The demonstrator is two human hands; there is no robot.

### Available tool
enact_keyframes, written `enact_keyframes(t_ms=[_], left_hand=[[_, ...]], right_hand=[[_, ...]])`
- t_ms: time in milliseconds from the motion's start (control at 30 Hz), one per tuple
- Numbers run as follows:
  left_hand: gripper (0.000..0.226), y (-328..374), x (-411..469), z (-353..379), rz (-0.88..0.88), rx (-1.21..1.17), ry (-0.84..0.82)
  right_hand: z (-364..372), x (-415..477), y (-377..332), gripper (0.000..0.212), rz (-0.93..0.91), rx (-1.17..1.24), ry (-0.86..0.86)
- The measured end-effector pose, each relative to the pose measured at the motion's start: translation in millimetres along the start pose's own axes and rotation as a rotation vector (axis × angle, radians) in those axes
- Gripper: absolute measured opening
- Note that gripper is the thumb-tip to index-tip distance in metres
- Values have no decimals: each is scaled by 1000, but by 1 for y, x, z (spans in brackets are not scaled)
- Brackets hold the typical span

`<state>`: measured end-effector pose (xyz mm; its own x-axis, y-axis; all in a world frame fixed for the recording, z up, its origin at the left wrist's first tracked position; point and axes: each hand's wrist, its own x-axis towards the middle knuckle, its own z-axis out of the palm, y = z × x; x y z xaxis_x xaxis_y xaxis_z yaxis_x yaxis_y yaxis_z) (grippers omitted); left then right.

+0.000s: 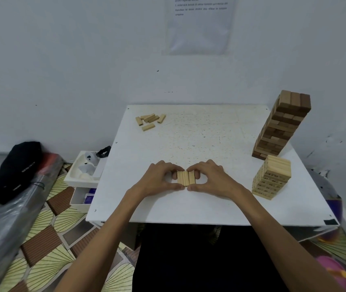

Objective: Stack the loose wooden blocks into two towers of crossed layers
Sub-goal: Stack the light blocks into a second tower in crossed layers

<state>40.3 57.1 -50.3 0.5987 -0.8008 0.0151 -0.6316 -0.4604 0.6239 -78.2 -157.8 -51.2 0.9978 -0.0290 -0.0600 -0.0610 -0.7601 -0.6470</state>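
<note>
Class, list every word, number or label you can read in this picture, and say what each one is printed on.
Paper sheet on the wall: a few lines of print, too blurred to read.
Black cap: small white lettering, too small to read.
Light wooden tower: dark marks on some block sides, too small to read.
No text here can be quoted with confidence.

Reaching forward with both bare forearms, converging from the lower corners toward the middle of the table (189, 207). Cupping a short row of blocks (186, 178) from either side, left hand (157, 179) and right hand (212, 178) mirrored, backs up. Curling fingers round the far ends, laying thumbs along the near ends, tips almost meeting. Holding wrists low and straight, close over the table.
</note>
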Motion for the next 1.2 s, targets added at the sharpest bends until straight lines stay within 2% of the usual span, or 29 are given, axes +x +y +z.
enact_keyframes(t_ms=[100, 233, 400, 567, 1200], left_hand=[[49, -2, -3, 3, -1, -11, 20], [65, -1, -4, 3, -23, -20, 33], [51, -1, -5, 6, -11, -17, 69], [50, -5, -6, 10, -6, -31, 86], [51, -6, -3, 18, -33, -47, 122]], right_hand=[[1, 1, 1, 59, 5, 20, 6], [-4, 0, 1, 74, 46, 55, -24], [-4, 2, 6, 59, -11, 31, 8], [0, 2, 8, 53, -41, 25, 43], [5, -1, 7, 53, -26, 34, 54]])
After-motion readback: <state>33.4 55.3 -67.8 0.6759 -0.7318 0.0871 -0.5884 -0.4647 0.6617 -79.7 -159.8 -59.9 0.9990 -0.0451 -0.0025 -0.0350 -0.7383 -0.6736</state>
